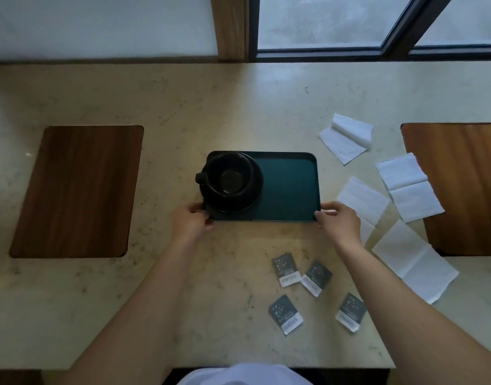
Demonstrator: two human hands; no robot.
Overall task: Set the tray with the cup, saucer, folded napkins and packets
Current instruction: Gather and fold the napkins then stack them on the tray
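One pale stone-look table (183,112) carries two inset wooden panels (77,190). One rectangular dark-green tray (288,190) with rounded corners lies at centre; left hand (190,220) and right hand (340,222) each pinch a near corner. On its left half: one black saucer (252,195), one black cup (229,175). Four unfolded white paper napkins (347,137) lie right; four dark foil packets (286,269) lie nearer.

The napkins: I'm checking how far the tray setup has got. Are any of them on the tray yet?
No: the white napkins all lie on the counter to the right of the tray, which holds only the cup and saucer.
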